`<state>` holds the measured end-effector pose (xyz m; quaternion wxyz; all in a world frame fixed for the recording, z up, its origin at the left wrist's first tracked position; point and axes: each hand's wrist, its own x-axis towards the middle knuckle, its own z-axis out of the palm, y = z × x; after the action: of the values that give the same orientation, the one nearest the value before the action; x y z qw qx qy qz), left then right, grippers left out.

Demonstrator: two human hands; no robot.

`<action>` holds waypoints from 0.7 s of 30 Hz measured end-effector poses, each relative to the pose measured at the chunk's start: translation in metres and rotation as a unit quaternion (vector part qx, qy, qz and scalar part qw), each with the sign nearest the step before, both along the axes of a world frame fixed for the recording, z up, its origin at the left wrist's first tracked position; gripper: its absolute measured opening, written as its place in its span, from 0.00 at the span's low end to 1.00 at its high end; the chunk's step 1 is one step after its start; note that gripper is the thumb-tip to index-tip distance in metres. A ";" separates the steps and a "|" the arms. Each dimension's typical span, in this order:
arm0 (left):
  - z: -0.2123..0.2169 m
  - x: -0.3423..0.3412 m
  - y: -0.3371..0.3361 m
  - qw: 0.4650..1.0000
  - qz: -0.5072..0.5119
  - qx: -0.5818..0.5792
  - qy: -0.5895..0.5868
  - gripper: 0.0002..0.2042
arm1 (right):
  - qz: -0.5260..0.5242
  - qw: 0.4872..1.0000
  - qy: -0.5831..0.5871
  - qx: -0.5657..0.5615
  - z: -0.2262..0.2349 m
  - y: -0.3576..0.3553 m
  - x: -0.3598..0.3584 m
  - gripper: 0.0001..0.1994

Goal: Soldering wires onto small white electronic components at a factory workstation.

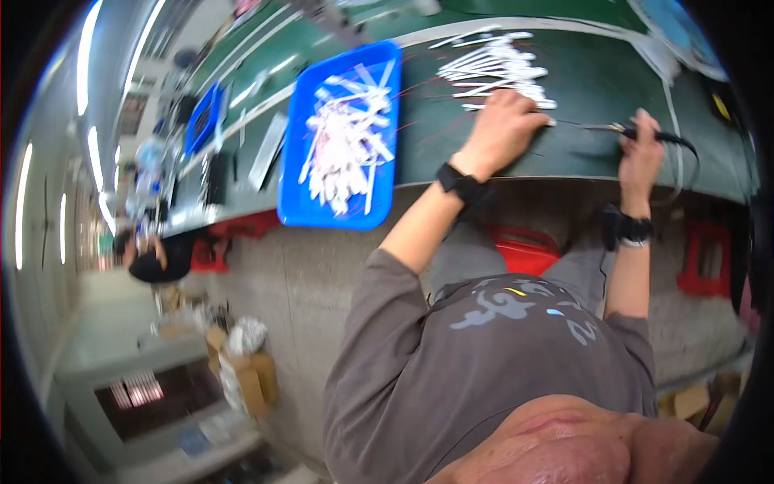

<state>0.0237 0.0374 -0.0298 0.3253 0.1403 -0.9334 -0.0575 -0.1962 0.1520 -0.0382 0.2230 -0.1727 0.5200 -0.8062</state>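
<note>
Head view: your right hand (pixel 641 153) grips a black-handled corded tool (pixel 667 138); your left hand (pixel 504 125) rests at the fanned white strips (pixel 492 68), whether pinching one I cannot tell. Slipping, the tool could catch your left hand. Green table (pixel 588 77) beneath; blue tray (pixel 295 198) leftward; seated co-worker (pixel 165 262) beyond.

2 hands (pixel 501 133) (pixel 641 157), 2 black wristbands (pixel 463 184) (pixel 630 229), 1 corded tool (pixel 619 128). Blue trays (pixel 322 212) (pixel 204 119): 2, left. White sticks (pixel 351 149) (pixel 500 68): 2 batches, too many to count. 1 co-worker (pixel 157 256), far left.
</note>
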 end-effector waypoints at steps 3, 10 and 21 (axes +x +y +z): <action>0.023 0.026 0.017 0.998 0.055 -0.005 0.006 0.08 | 0.063 0.990 -0.073 -0.105 -0.015 0.007 -0.019 0.12; 0.081 0.109 0.055 0.981 0.185 0.062 0.021 0.10 | 0.084 0.984 -0.081 -0.134 0.004 0.007 -0.012 0.16; 0.091 0.245 -0.077 0.908 0.371 0.061 -0.185 0.08 | 0.089 0.984 -0.065 -0.143 0.000 0.006 -0.010 0.15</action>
<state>0.2683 -0.0395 0.0611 0.1354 0.5042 -0.8521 0.0377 -0.2067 0.1578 -0.0380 0.2997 -0.1959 0.3665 -0.8588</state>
